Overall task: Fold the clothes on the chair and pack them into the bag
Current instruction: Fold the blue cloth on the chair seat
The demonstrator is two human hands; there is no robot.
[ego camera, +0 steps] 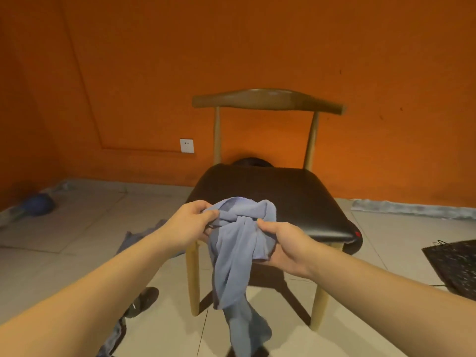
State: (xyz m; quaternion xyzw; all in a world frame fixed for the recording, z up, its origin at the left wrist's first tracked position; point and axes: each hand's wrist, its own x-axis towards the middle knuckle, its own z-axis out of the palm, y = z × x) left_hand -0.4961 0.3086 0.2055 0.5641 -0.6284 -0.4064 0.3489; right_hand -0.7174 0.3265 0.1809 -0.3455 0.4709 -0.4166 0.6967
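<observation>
Orange walls (257, 47) and a pale tiled floor (386, 253) surround a wooden chair (268, 100) with a black padded seat, which stands against the far wall and faces the viewer. In front of the seat's near edge, a person holds a light blue garment (237, 253) bunched in both bare hands. The left hand (192, 222) pinches a gathered fold at the top between thumb and curled fingers. The right hand (286, 243) grips the other side, thumb pressed on top and fingers curled underneath. Most of the cloth hangs twisted between the hands, its tail reaching down near the floor, so it seems to be held up to find its edges and shake it straight before folding. The black seat just behind the hands looks like the natural flat place to lay it. A black bag (453, 264), where the folded clothes are to go, lies on the floor at the right, well apart from the chair, with open tiles between. To the left, a grey-blue garment (144, 235) lies crumpled on the floor near the left forearm, and a dark shoe (144, 300) sits lower down. A white wall socket (187, 145) and a blue object (38, 203) in the far left corner are well away from the work
</observation>
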